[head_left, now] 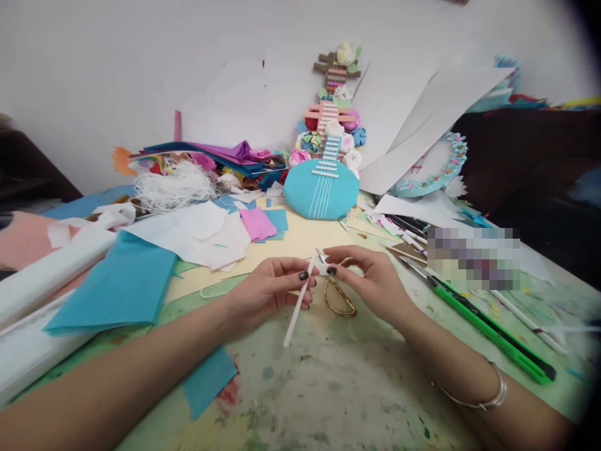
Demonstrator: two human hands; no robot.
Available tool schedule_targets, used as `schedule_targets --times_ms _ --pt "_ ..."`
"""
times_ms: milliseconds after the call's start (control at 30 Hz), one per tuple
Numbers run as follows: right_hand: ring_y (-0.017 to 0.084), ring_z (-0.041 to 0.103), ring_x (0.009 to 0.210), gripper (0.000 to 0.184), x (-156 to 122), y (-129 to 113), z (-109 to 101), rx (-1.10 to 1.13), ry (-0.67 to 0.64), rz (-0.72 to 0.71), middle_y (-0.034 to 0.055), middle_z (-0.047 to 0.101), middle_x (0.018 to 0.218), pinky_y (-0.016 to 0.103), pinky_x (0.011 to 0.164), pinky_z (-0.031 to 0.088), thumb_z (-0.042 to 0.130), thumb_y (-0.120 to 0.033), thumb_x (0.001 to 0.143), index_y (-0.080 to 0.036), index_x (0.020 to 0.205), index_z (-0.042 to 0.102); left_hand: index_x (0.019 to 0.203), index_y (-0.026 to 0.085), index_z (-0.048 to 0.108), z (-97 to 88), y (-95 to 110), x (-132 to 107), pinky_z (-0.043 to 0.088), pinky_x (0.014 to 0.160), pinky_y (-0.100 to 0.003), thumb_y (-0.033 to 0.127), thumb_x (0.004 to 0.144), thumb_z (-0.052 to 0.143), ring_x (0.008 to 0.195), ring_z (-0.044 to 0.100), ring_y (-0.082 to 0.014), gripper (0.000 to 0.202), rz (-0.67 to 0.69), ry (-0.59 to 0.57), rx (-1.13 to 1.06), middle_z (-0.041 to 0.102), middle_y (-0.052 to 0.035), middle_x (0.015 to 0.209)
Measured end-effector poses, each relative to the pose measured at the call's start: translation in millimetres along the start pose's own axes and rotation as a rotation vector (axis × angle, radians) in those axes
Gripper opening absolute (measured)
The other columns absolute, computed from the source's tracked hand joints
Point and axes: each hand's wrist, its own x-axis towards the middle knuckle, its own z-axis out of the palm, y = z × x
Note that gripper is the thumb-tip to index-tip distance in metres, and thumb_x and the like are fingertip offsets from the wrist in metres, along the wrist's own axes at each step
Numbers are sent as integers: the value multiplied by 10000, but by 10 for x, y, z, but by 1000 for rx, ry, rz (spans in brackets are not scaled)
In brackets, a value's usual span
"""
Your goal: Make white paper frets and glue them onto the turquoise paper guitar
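My left hand (267, 288) has its fingers closed in a pinch on a narrow white strip (295, 319), which slants down toward me. Close beside it, my right hand (380, 282) is curled around gold-handled scissors (351, 313). One handle loop hangs below the fingers and a blade tip pokes out above them. A small white piece (323, 269) lies between the two thumbs; whether it joins the strip I cannot tell. Beyond the hands stands a blue lute-shaped paper craft (300, 188) with white strips across its neck and paper flowers behind it.
A green utility knife (488, 332) lies to the right, its blade pointing away from me. Blue paper (122, 282) and white rolls (51, 275) cover the left. White string (173, 188) is heaped at the back. A blue scrap (211, 379) lies near my left forearm.
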Motion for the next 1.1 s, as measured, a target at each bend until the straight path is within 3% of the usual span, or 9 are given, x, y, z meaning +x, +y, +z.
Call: schedule_targets --times_ms 133,267,467,667,900,1000,1100 --pt "146 600 684 284 -59 -67 149 475 -180 170 44 677 796 303 657 505 715 -385 714 -176 905 691 918 117 691 33 -77 -5 519 632 -219 209 795 677 620 625 -91 154 -41 -33 14 644 -40 798" --pt "125 587 678 188 -72 -55 165 574 -159 210 22 666 759 274 657 474 722 -350 723 -184 808 697 867 116 704 42 -72 -4 516 633 -219 208 781 692 627 633 -98 126 -49 -16 19 668 -50 777" --pt "120 566 642 204 -68 -92 117 430 -140 171 13 645 672 254 610 437 634 -344 805 -168 720 695 860 116 699 74 -55 -5 522 642 -240 234 780 692 628 640 -110 143 -67 -6 60 675 -54 782" --pt "99 538 576 193 -70 -116 131 460 -92 211 8 635 653 228 534 401 646 -334 784 -158 707 660 890 132 691 97 -76 -24 544 624 -275 252 749 720 621 659 -141 188 -30 26 153 684 -55 786" --pt "113 539 607 248 -56 -69 98 407 -117 169 16 632 683 248 569 419 613 -401 796 -164 751 669 840 134 712 115 -23 -40 552 672 -292 260 725 737 647 684 -160 173 -61 98 225 720 -71 781" --pt "129 543 630 260 29 -3 -42 195 -39 122 25 636 699 273 600 426 577 -406 810 -166 789 673 806 127 720 89 49 -25 551 704 -309 236 684 765 659 688 -173 169 -22 207 192 728 -74 745" --pt "155 552 648 151 107 68 -197 -241 -69 125 36 647 707 294 614 412 616 -315 771 -176 730 657 828 127 713 16 95 6 549 729 -304 230 673 769 698 689 -174 194 43 318 145 728 -71 759"
